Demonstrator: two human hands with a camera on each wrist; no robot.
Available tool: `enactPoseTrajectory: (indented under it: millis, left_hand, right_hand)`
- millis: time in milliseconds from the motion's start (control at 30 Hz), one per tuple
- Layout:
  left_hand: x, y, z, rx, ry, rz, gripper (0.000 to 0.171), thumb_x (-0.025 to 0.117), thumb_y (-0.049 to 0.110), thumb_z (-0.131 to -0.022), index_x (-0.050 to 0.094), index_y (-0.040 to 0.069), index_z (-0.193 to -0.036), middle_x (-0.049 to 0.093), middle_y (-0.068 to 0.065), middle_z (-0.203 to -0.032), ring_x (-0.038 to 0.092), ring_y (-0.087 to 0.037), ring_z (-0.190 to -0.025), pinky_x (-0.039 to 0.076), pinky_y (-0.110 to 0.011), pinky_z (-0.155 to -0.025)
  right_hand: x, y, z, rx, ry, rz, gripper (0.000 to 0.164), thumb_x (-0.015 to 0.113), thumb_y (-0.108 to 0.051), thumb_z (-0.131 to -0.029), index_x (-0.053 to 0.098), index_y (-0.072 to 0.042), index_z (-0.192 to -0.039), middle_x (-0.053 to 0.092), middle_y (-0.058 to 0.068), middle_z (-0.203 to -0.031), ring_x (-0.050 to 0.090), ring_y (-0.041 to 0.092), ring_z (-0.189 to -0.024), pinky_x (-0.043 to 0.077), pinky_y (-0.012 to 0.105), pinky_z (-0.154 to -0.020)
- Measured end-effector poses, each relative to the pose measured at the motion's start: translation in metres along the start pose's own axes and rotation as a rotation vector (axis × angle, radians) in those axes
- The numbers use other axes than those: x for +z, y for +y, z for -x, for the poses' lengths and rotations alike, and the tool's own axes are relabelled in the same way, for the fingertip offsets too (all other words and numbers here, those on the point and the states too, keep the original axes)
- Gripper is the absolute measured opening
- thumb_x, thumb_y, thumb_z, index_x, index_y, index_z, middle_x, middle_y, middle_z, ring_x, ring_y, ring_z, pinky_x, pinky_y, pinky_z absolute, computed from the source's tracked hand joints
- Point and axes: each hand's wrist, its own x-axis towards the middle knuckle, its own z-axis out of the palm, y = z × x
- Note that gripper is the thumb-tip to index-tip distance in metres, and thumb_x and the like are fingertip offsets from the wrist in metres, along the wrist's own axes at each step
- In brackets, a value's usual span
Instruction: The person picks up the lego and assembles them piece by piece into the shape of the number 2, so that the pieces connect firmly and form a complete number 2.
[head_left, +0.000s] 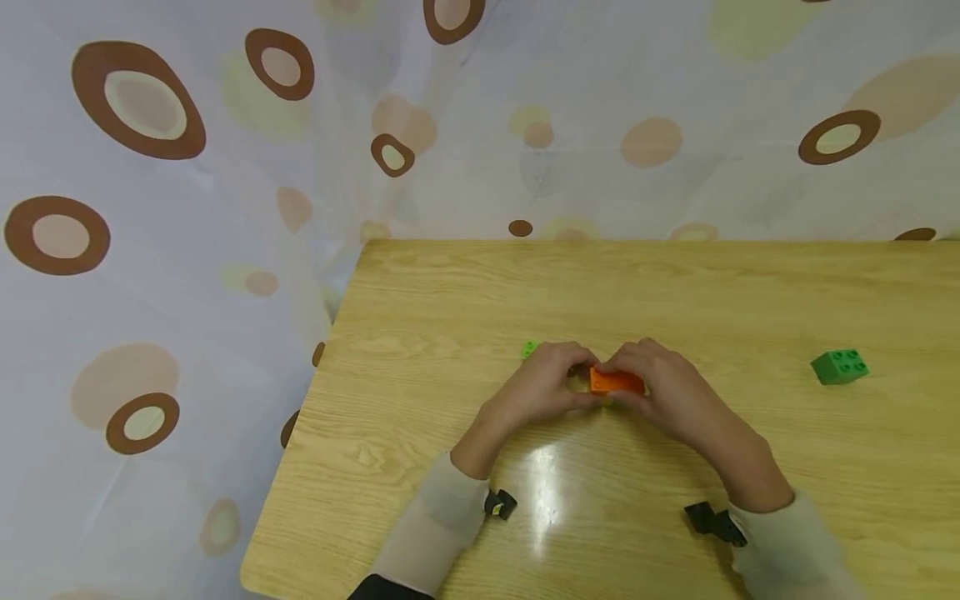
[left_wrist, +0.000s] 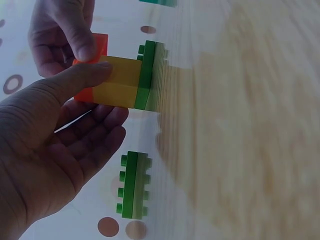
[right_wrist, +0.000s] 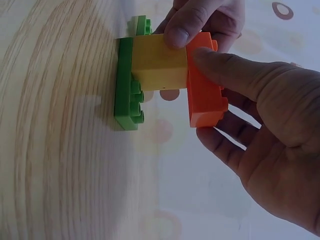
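Observation:
An orange brick (head_left: 618, 382) lies across the top of a yellow brick (right_wrist: 159, 64), which stands on a flat green studded brick (right_wrist: 124, 82) on the table. My right hand (head_left: 675, 392) grips the orange brick, thumb on its near side and fingers behind, as the right wrist view shows. Around the yellow brick curls my left hand (head_left: 547, 383), its thumb pressed on the near face right below the orange one. The orange brick overhangs the yellow one, its studs facing up. From the head camera, the hands largely hide the yellow and lower green bricks.
A second flat green brick (left_wrist: 130, 185) lies on the table left of the stack, partly hidden by the left hand in the head view. Farther right stands a taller dark green brick (head_left: 840, 367). A patterned curtain (head_left: 465, 125) hangs behind the wooden table (head_left: 420, 333).

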Motion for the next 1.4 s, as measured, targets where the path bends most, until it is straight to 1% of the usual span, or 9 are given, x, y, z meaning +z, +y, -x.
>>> enactPoseTrajectory:
  millis: [167,433,567,700,867,1000,1133,1267,1400]
  left_hand:
    - [-0.003,0.003,-0.004,-0.008,0.008,-0.019,0.032,0.088,0.026,-0.09,0.076,0.01,-0.115,0.072,0.006,-0.104,0.067,-0.01,-0.094,0.053,-0.014,-0.084]
    - [-0.001,0.002,-0.002,-0.026,0.005,-0.028,0.033,0.09,0.028,-0.089,0.076,0.011,-0.113,0.069,0.006,-0.101,0.064,-0.011,-0.092,0.049,-0.011,-0.081]
    - [-0.003,0.0,0.001,-0.018,-0.013,0.029,0.035,0.088,0.028,-0.09,0.074,0.011,-0.118,0.069,0.008,-0.106,0.066,-0.01,-0.097,0.053,-0.015,-0.087]
    - [-0.008,0.0,0.005,-0.038,-0.032,0.108,0.041,0.087,0.03,-0.092,0.072,0.012,-0.125,0.071,0.008,-0.116,0.067,-0.011,-0.106,0.055,-0.022,-0.094]
    - [-0.013,0.001,0.006,-0.023,-0.043,0.144,0.052,0.084,0.032,-0.094,0.066,0.009,-0.137,0.07,0.001,-0.132,0.066,-0.014,-0.117,0.053,-0.025,-0.102]
    - [-0.012,0.002,0.005,-0.013,-0.032,0.137,0.058,0.083,0.033,-0.095,0.063,0.009,-0.143,0.067,-0.003,-0.14,0.063,-0.013,-0.124,0.052,-0.026,-0.106]
    - [-0.014,-0.001,0.012,-0.03,-0.004,0.126,0.055,0.083,0.032,-0.095,0.064,0.011,-0.143,0.067,0.0,-0.14,0.062,-0.01,-0.127,0.051,-0.027,-0.108]
    - [-0.016,-0.005,0.02,-0.033,0.016,0.111,0.049,0.081,0.031,-0.096,0.068,0.013,-0.139,0.069,0.005,-0.136,0.063,-0.008,-0.122,0.051,-0.027,-0.107]
    - [-0.016,-0.006,0.022,-0.03,0.025,0.097,0.044,0.081,0.03,-0.096,0.071,0.016,-0.136,0.07,0.007,-0.132,0.064,-0.006,-0.117,0.052,-0.026,-0.105]
  right_hand:
    - [-0.004,0.0,-0.002,0.005,0.007,-0.001,0.031,0.09,-0.002,-0.082,0.078,-0.007,-0.11,0.074,0.006,-0.108,0.066,0.03,-0.103,0.058,0.051,-0.084]
    - [-0.004,0.004,-0.001,0.013,-0.019,-0.031,0.031,0.089,-0.003,-0.084,0.078,-0.008,-0.113,0.074,0.007,-0.11,0.065,0.029,-0.101,0.058,0.05,-0.084]
    - [-0.003,0.006,-0.001,-0.006,-0.025,-0.032,0.034,0.089,-0.004,-0.084,0.078,-0.008,-0.116,0.074,0.005,-0.11,0.065,0.027,-0.1,0.058,0.047,-0.082]
    - [-0.002,0.008,-0.002,-0.002,-0.029,-0.019,0.037,0.09,-0.007,-0.084,0.077,-0.008,-0.119,0.073,0.005,-0.112,0.065,0.026,-0.102,0.058,0.047,-0.083]
    - [-0.016,0.014,0.004,0.061,-0.018,-0.051,0.049,0.091,-0.02,-0.086,0.072,-0.008,-0.129,0.07,0.011,-0.127,0.062,0.035,-0.118,0.053,0.06,-0.096]
    - [-0.055,0.04,0.025,0.216,0.085,-0.077,0.055,0.087,-0.026,-0.092,0.065,-0.008,-0.139,0.061,0.019,-0.143,0.053,0.048,-0.132,0.044,0.071,-0.101]
    - [-0.089,0.085,0.058,0.464,0.195,-0.02,0.065,0.077,-0.034,-0.1,0.053,-0.002,-0.151,0.044,0.033,-0.154,0.042,0.061,-0.133,0.038,0.077,-0.097]
    - [-0.106,0.126,0.089,0.647,0.166,0.057,0.083,0.068,-0.042,-0.104,0.032,0.009,-0.16,0.03,0.046,-0.152,0.036,0.067,-0.129,0.032,0.082,-0.096]
    - [-0.111,0.148,0.107,0.722,0.105,0.054,0.092,0.066,-0.046,-0.104,0.021,0.013,-0.161,0.027,0.05,-0.152,0.036,0.069,-0.128,0.035,0.082,-0.095]
